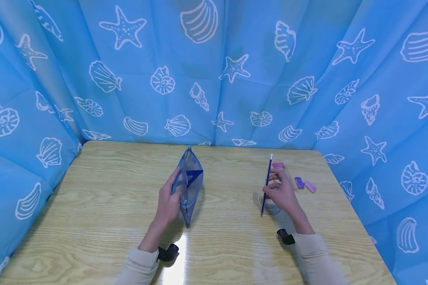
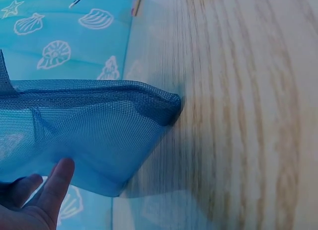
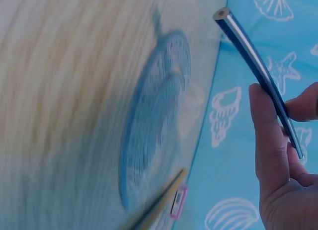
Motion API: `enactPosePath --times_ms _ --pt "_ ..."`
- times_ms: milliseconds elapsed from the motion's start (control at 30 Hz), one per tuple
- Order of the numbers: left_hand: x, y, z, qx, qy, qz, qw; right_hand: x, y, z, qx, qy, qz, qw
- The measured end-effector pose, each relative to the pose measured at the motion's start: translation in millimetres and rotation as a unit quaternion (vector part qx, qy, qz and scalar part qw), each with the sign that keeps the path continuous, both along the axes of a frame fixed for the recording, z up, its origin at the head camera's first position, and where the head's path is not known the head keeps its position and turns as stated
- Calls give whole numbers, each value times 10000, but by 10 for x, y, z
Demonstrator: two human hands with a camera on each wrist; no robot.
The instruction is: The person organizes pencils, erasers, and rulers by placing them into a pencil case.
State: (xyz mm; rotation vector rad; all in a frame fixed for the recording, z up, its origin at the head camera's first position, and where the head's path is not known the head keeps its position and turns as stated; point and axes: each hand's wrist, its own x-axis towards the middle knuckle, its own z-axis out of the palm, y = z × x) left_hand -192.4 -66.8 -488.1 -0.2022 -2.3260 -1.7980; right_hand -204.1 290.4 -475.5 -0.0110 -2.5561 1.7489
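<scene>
Background: blue curtain with white shells and starfish, 9 through 12 to 3 o'clock around a wood-grain counter.

Mesh pouch: just 11 o'clock of counter centre, mouth up and spread. Can't tell if its bottom touches the counter. Left hand grips its 9 o'clock side, thumb and fingers on the wall. Blue set square sits in the mouth.

Pencil: well apart, 3 o'clock of the pouch. Right hand pinches it between thumb and fingers, white end at 12, other end just past 6.

Clear protractor lies below the pencil's lower end, 7 o'clock of that hand. Around the same hand: pink block at 12, purple block at 2, second pink block just beside the purple one, between 2 and 3.

Outermost: pale sleeves, black wrist units on both arms.
</scene>
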Motion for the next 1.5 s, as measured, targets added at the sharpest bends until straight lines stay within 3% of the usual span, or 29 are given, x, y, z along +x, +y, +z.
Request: enactPosePath --times_ms 267,567,933,1500 --pt "28 4 -18 -41 -47 31 10000 8 -239 -76 -493 -71 238 9985" --pt "47 -7 -19 76 53 26 10000 3 -464 -34 -761 73 525 9957" --pt "53 -31 5 5 -13 167 9999 -129 -850 207 -996 223 853 9911" --pt "47 -43 -8 -19 55 102 9999 -277 -1283 503 -1032 545 1269 9850"
